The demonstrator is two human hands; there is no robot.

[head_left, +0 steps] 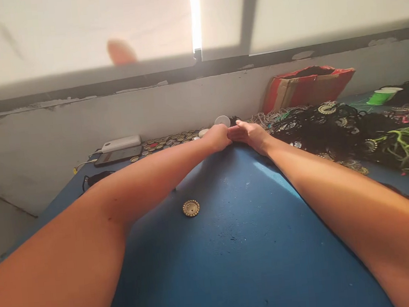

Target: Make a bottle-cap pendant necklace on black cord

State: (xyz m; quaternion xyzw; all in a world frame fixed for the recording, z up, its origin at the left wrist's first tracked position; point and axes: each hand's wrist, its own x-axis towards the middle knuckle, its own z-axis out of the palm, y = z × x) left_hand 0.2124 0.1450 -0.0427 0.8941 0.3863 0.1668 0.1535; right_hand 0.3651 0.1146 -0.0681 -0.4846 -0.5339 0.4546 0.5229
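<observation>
Both my arms stretch far out across the blue table (pixel 248 245) to its back edge. My left hand (pixel 218 137) is closed in a loose fist, and my right hand (pixel 248 135) meets it with its fingers pinched together. What the fingers hold is too small to make out. Just behind the hands stands a small white round object (pixel 222 121). A row of round gold ornaments (pixel 169 140) lies to the left of my left hand. One gold ring-shaped ornament (pixel 191 208) lies alone on the table under my left forearm.
A white power bank (pixel 121 143) and a dark phone (pixel 118 155) lie at the back left. A heap of black, green and beaded pieces (pixel 349 131) covers the right side. A red cardboard box (pixel 306 87) stands against the wall, with green cups (pixel 382 96) beyond it.
</observation>
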